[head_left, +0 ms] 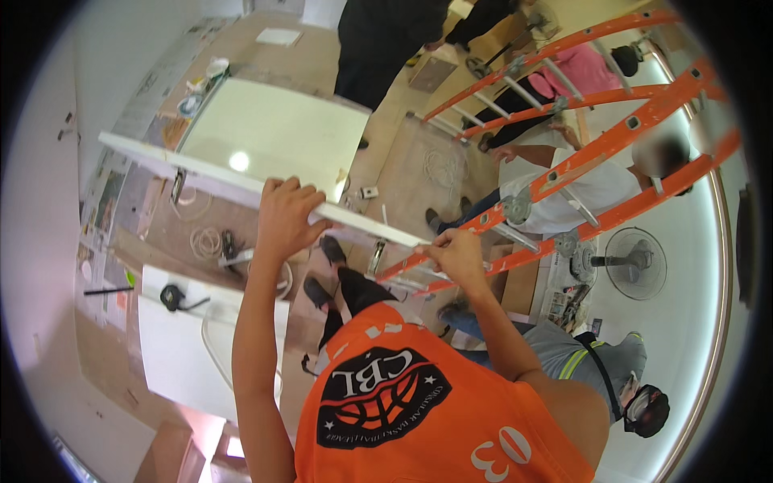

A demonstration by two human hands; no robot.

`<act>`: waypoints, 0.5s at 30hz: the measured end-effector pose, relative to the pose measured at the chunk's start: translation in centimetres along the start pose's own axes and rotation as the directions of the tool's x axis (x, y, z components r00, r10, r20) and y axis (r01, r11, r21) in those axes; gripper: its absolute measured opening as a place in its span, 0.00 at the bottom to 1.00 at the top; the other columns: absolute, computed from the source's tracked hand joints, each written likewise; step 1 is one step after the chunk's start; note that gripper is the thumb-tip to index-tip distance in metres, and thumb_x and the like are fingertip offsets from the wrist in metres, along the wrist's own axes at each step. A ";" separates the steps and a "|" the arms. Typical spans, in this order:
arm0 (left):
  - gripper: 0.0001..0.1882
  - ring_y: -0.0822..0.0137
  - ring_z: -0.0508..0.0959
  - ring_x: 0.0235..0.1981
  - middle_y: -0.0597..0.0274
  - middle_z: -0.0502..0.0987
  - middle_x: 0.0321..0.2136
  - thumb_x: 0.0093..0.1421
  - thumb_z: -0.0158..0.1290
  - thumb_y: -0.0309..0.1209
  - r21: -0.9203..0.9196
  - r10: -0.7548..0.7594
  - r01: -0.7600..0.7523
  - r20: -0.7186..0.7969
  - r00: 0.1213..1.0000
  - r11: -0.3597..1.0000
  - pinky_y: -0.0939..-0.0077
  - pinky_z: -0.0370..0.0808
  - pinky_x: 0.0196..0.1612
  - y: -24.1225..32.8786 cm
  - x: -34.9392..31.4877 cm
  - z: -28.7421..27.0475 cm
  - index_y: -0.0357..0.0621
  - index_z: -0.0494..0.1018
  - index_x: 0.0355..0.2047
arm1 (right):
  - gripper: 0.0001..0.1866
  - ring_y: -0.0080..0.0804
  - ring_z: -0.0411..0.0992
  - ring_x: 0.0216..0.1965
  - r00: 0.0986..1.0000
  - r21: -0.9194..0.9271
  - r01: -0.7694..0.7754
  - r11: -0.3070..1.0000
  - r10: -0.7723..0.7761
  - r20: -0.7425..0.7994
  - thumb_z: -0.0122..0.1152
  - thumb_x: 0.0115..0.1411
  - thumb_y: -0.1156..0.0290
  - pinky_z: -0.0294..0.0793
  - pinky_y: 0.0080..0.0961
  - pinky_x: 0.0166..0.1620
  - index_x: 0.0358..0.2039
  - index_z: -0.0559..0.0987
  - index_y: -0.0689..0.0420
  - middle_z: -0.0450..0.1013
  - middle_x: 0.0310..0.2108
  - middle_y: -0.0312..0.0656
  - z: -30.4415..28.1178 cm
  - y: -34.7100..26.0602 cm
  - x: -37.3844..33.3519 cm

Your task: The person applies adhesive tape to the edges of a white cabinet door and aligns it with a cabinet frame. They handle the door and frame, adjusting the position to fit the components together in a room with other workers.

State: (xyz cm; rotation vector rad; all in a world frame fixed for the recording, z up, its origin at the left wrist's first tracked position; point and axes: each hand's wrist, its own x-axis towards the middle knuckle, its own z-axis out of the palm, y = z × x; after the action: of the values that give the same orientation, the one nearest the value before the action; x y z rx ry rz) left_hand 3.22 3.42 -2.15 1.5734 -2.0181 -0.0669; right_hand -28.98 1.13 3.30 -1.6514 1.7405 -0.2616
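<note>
White panel (366, 224) held edge-up by both hands.
In the head view, the panel's middle is grasped by the left hand (291, 216), fingers curled over the edge; its right end is pinched closely by the right hand (457, 256). Most of its length is left reaching leftward past the left hand, across the near edge of a white board (274, 137); whether that board is touched cannot be told.

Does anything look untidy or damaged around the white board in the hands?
I see no clear damage. Below the board, a pale cord lies in loose, untidy coils on the floor; the orange ladder has pale spots, perhaps paint.
</note>
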 end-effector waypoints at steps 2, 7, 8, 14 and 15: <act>0.21 0.61 0.74 0.35 0.68 0.77 0.26 0.43 0.68 0.51 0.008 0.010 -0.010 -0.007 1.000 1.000 0.60 0.64 0.43 0.3 0.0 -0.6 0.51 0.77 0.27 | 0.24 0.31 0.79 0.17 0.999 -0.100 0.038 0.994 -0.034 0.039 0.78 0.51 0.55 0.77 0.28 0.27 0.24 0.82 0.68 0.77 0.14 0.45 -0.4 -0.3 0.3; 0.22 0.63 0.75 0.33 0.68 0.78 0.25 0.43 0.69 0.53 -0.005 0.030 -0.031 -0.049 0.998 1.000 0.61 0.65 0.42 0.5 0.3 -0.8 0.49 0.77 0.25 | 0.26 0.31 0.78 0.16 0.985 -0.142 0.089 0.986 -0.065 0.162 0.79 0.50 0.54 0.74 0.30 0.24 0.21 0.80 0.67 0.76 0.14 0.44 -0.8 0.6 2.2; 0.23 0.63 0.75 0.33 0.69 0.78 0.25 0.43 0.69 0.53 -0.013 0.029 -0.030 -0.053 0.998 0.999 0.62 0.65 0.42 0.4 0.2 -0.8 0.49 0.77 0.25 | 0.25 0.31 0.78 0.16 0.985 -0.107 0.064 0.992 -0.045 0.167 0.80 0.50 0.55 0.74 0.30 0.24 0.21 0.79 0.67 0.75 0.14 0.43 -0.8 0.5 2.3; 0.23 0.64 0.75 0.33 0.69 0.79 0.25 0.42 0.69 0.53 -0.008 0.041 -0.041 -0.057 0.998 0.999 0.63 0.65 0.43 0.1 0.3 -0.7 0.49 0.79 0.26 | 0.21 0.28 0.74 0.14 0.989 0.065 0.061 0.996 -0.069 0.130 0.80 0.50 0.61 0.71 0.30 0.22 0.21 0.79 0.65 0.72 0.15 0.39 0.3 2.8 3.5; 0.23 0.64 0.75 0.33 0.69 0.79 0.25 0.42 0.69 0.53 -0.003 0.045 -0.045 -0.055 0.997 0.999 0.63 0.65 0.43 0.1 0.4 -0.7 0.49 0.79 0.26 | 0.20 0.27 0.73 0.14 0.989 0.081 0.074 0.994 -0.084 0.119 0.79 0.51 0.62 0.70 0.29 0.21 0.21 0.79 0.65 0.71 0.15 0.39 0.4 3.7 3.8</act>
State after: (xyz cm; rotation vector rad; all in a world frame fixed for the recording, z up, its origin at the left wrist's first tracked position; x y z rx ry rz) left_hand 3.41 3.28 -1.35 1.5106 -2.0082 -0.0100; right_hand -31.36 -1.73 -0.49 -1.6486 1.5578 -0.2547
